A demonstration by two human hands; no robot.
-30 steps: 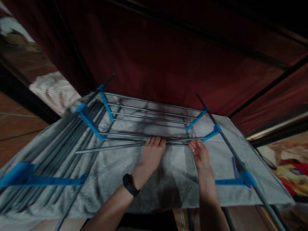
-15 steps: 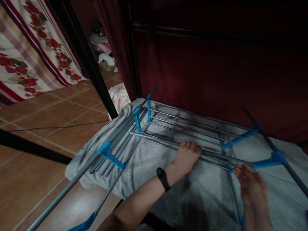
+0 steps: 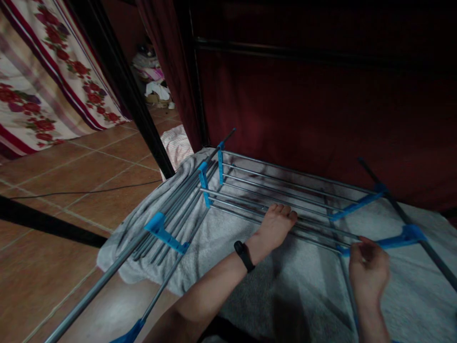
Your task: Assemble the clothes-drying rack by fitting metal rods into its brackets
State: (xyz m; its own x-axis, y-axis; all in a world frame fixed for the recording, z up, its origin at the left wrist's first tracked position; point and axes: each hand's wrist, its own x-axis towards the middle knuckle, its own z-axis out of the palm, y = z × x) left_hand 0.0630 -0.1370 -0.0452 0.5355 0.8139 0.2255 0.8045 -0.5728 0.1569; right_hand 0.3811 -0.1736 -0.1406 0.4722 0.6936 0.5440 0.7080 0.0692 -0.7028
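My left hand [image 3: 277,223], with a black band on its wrist, is wrapped over a grey metal rod [image 3: 239,200] of a rack lying on a grey blanket. The rod's left end meets a blue plastic bracket [image 3: 203,181]. At its other end my right hand [image 3: 369,267] has its fingers curled together around the tip, beside the right blue bracket [image 3: 398,239]. Other rods [image 3: 278,177] span the rear brackets, parallel to the held one. Just how the fingertips of my right hand touch the rod is partly hidden.
Several loose rods [image 3: 167,214] lie at the left on the blanket [image 3: 303,286]. A long tube [image 3: 103,281] with blue brackets sticks out toward me. Black frame posts [image 3: 128,85] and a dark red curtain [image 3: 285,105] border the bed; a cable [image 3: 89,192] crosses the tiled floor.
The held rod has shifted so that its left end now sits at the left bracket. My right hand's fingers have gone from stretched out to curled at the rod's right end.
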